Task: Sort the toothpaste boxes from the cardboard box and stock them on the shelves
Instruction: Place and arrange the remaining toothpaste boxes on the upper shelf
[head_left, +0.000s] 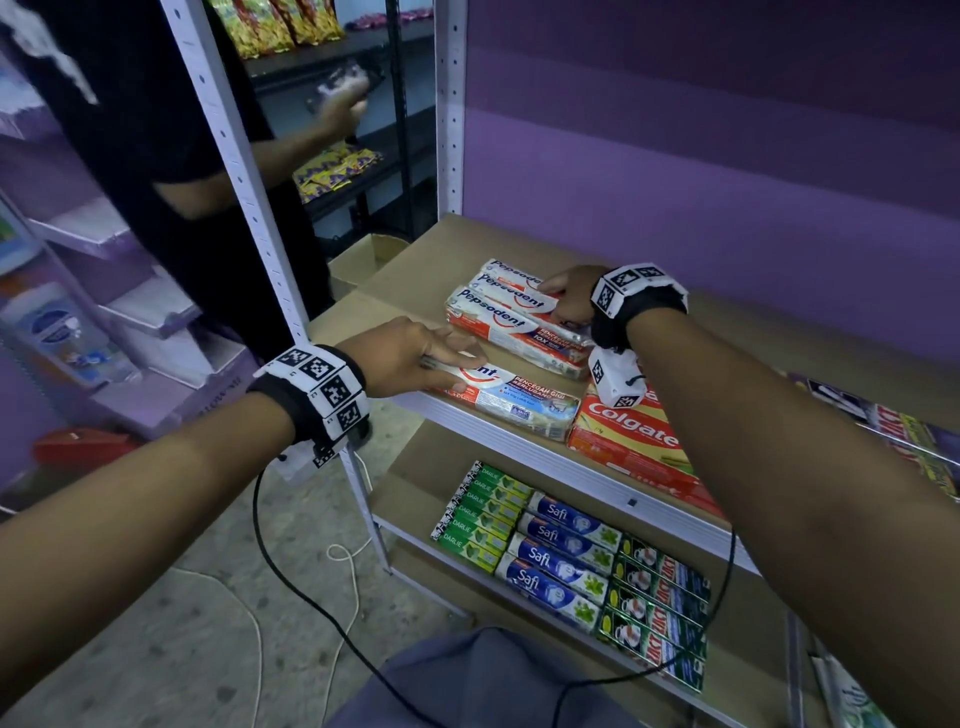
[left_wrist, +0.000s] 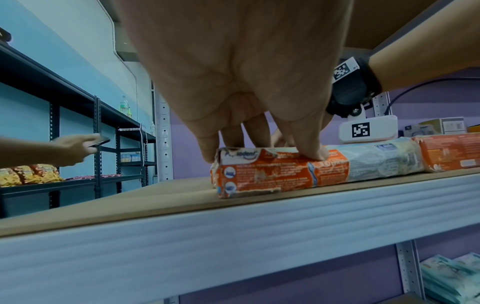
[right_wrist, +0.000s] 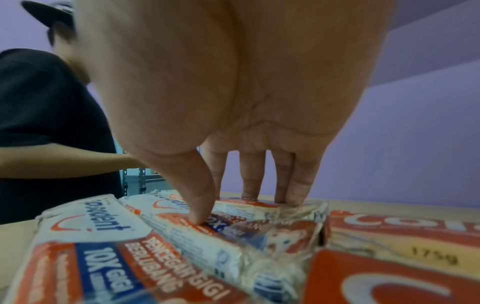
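At nine o'clock in the head view a second person in a black shirt (head_left: 156, 130) stands behind the white shelf post (head_left: 244, 208), one hand raised with a dark phone (head_left: 345, 85) toward a black rack of snack packets (head_left: 332, 169). An open cardboard box (head_left: 363, 257) sits on the floor just behind the shelf (head_left: 415, 260), at about eleven o'clock from the hands.

The left hand (head_left: 410, 356) lies on the white end of a single toothpaste box (head_left: 511, 397) at the shelf's front edge. Its fingers (left_wrist: 311, 150) are fairly straight and press down on the top face, with the thumb at the box's near side; the left wrist view shows the box flat on the brown board, its torn end pointing to nine o'clock.

At twelve o'clock from that box, touching or just beside it, lies a wrapped bundle of toothpaste boxes (head_left: 511, 319), its packs lying side by side at a slant. The right hand (head_left: 569, 299) rests on the bundle's far end. The right wrist view shows its fingers (right_wrist: 298, 185) nearly straight, tips down on the plastic wrap, the thumb pressing a nearer pack; it grips nothing.

At three o'clock from the single box, a red toothpaste pack (head_left: 631, 441) lies flat, partly under the right wrist.

On the lower shelf (head_left: 405, 488), at six o'clock, lie rows of green boxes (head_left: 480, 512), blue-and-white boxes (head_left: 561, 561) and dark green boxes (head_left: 660, 603), side by side.
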